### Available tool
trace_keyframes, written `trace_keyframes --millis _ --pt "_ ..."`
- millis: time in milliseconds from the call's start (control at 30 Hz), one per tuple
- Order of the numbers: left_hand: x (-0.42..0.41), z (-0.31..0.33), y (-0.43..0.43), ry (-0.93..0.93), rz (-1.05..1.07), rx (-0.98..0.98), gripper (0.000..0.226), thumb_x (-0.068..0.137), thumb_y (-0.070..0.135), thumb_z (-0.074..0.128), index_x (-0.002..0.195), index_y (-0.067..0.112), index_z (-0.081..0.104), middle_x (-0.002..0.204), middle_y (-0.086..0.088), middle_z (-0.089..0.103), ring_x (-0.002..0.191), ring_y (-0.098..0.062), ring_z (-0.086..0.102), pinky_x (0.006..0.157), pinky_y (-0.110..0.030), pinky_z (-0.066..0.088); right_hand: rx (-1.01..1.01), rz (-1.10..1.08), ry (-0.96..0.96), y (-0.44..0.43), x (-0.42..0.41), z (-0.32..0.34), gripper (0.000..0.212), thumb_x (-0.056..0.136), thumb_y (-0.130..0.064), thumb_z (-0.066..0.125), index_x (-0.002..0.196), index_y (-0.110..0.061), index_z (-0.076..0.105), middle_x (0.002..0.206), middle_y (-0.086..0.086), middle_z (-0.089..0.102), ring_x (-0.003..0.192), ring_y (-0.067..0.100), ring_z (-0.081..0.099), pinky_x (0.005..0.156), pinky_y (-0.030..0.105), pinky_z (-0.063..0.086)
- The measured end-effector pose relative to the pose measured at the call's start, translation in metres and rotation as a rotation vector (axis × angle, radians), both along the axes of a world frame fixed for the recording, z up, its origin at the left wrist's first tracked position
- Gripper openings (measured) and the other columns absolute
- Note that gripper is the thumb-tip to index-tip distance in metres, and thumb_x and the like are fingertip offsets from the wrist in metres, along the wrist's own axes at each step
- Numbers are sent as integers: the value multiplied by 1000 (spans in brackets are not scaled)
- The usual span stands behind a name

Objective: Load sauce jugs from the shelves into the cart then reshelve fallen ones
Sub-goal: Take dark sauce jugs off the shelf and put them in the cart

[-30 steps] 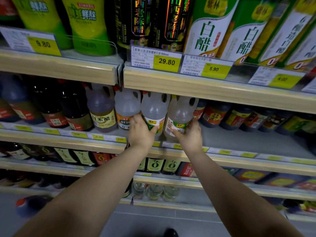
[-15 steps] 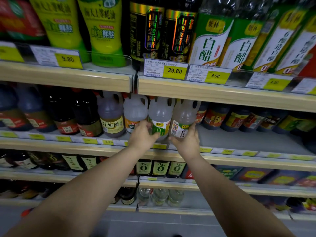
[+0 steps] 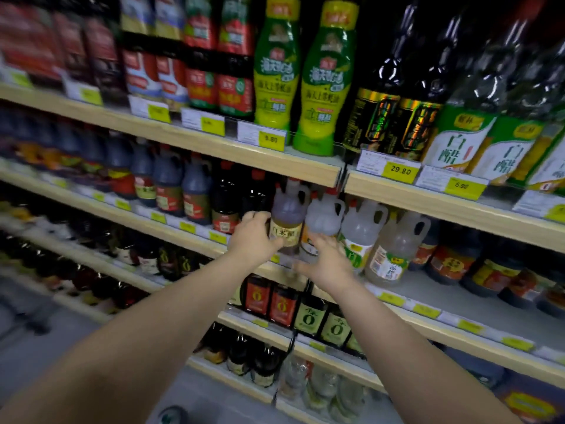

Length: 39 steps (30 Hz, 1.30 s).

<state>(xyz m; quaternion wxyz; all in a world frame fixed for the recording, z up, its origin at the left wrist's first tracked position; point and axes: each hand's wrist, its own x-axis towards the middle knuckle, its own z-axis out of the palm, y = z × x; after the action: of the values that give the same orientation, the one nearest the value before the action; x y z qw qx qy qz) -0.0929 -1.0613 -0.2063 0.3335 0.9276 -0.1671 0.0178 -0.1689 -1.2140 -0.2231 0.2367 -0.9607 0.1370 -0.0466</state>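
My hands have shifted left along the grey shelf point(image 3: 437, 290). My left hand point(image 3: 255, 237) curls round the brownish translucent tan-labelled jug point(image 3: 289, 209), which stands there. My right hand point(image 3: 331, 264), fingers spread, nears the clear plastic jug point(image 3: 324, 217) just right of it. I judge these the next pair to load.

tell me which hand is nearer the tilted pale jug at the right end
Right. The right hand, fingers spread, is just left of the tilted pale jug; the left hand is farther left, gripping the brownish jug.
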Motion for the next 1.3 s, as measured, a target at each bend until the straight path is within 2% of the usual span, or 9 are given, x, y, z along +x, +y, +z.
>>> trace_keyframes --millis 100,167,367,567,700,867,1033,1133,1300 --pt "-14 7 41 -43 138 -28 65 79 40 67 136 17 46 134 -7 45 124 -26 47 100 -38 43 -46 153 10 29 6 9 76 81 -49 66 146 -31 30 152 -3 30 140 24 24 112 38 28" --pt "-26 10 73 -27 218 0 64 82 43 64 137 19 43 138 -4 41 126 -25 45 100 -39 43 -70 237 14 54 9 11 74 81 -48 66 144 -31 33 149 -2 34 137 25 30 108 37 31" --pt "-75 12 175 85 473 80 65 88 46 57 145 26 32 152 4 26 133 -24 38 101 -40 43 -92 492 44 144 16 8 80 79 -47 69 146 -33 27 152 -4 30 138 25 29 108 39 34" --pt "-120 4 278 192 664 309 75 82 52 60 146 29 30 159 1 15 142 -27 24 110 -49 32 -174 726 168 250 21 11 92 74 -52 71 148 -37 18 158 -3 16 144 24 19 112 45 30" --pt "-136 -2 348 337 718 418 77 82 51 62 147 27 28 160 2 5 145 -28 12 112 -56 22 -227 845 215 321 29 11 95 74 -50 72 149 -35 15 160 -2 7 147 25 8 116 50 19" --pt "-137 -11 433 449 765 482 84 81 53 62 150 28 20 161 0 0 147 -30 7 113 -59 17 -242 936 270 407 45 2 99 73 -47 73 150 -34 12 160 2 6 147 27 4 117 51 17" --pt "-129 -11 524 478 802 506 95 80 51 65 152 29 8 161 -3 -2 147 -31 4 115 -58 12 -226 963 289 501 68 -6 102 74 -47 73 151 -34 8 161 1 1 148 25 3 117 51 14" --pt "-114 -9 568 454 829 503 100 80 53 65 152 30 -1 161 -4 -4 148 -31 2 116 -58 10 -194 949 256 548 85 -5 101 75 -46 73 151 -35 7 161 0 0 148 25 2 118 50 14" --pt "-73 -8 633 418 853 485 100 81 52 65 152 30 -3 161 -4 -7 148 -30 0 117 -57 8 -213 957 183 616 123 -4 101 74 -48 73 150 -35 7 161 0 -1 148 24 1 119 49 12"
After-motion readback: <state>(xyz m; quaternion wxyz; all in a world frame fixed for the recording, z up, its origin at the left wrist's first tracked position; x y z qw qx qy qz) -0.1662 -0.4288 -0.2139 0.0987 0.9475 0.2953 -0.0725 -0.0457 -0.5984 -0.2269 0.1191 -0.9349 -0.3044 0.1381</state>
